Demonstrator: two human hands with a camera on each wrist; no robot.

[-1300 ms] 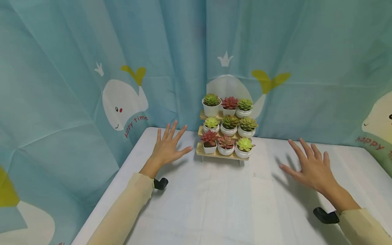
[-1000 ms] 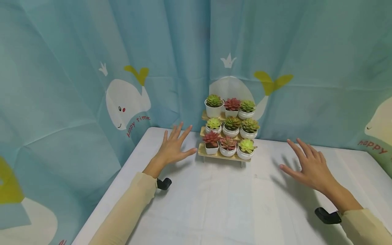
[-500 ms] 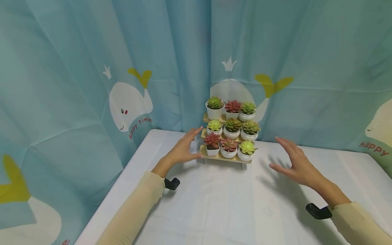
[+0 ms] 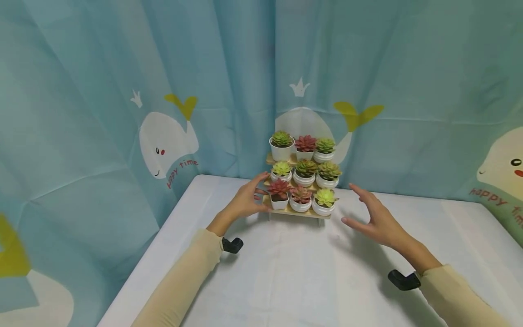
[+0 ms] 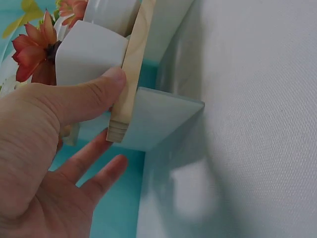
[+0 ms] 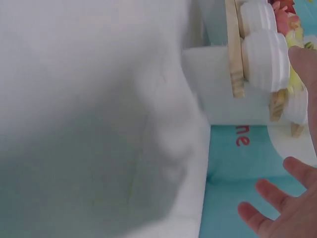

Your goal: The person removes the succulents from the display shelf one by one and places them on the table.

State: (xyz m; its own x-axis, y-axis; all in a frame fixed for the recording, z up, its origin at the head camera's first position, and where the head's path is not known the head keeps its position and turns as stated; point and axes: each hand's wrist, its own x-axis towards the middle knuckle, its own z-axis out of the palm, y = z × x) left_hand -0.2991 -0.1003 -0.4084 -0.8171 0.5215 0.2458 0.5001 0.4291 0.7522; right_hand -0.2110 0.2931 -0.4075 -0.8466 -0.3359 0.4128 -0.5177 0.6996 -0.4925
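Observation:
A three-tier wooden plant stand (image 4: 300, 213) with clear side panels holds several small potted succulents, green and red, in white pots. My left hand (image 4: 244, 200) is at the stand's left end, fingers spread. In the left wrist view the thumb (image 5: 96, 96) lies against the lowest wooden plank (image 5: 131, 74), by a white square pot (image 5: 86, 54) with a red succulent (image 5: 34, 52). The other fingers extend behind the plank's end. To the right of the stand, my right hand (image 4: 377, 222) hovers with thumb and fingers apart, holding nothing. Its shadow falls on the tablecloth.
A white cloth covers the table (image 4: 294, 281). Behind it hangs a blue curtain (image 4: 229, 68) printed with whales, close to the stand's back. Black wrist mounts (image 4: 233, 245) sit at both sleeves.
My left hand has moved right, from beside the stand to its left end. My right hand has come left toward the stand. Stand and pots keep their arrangement.

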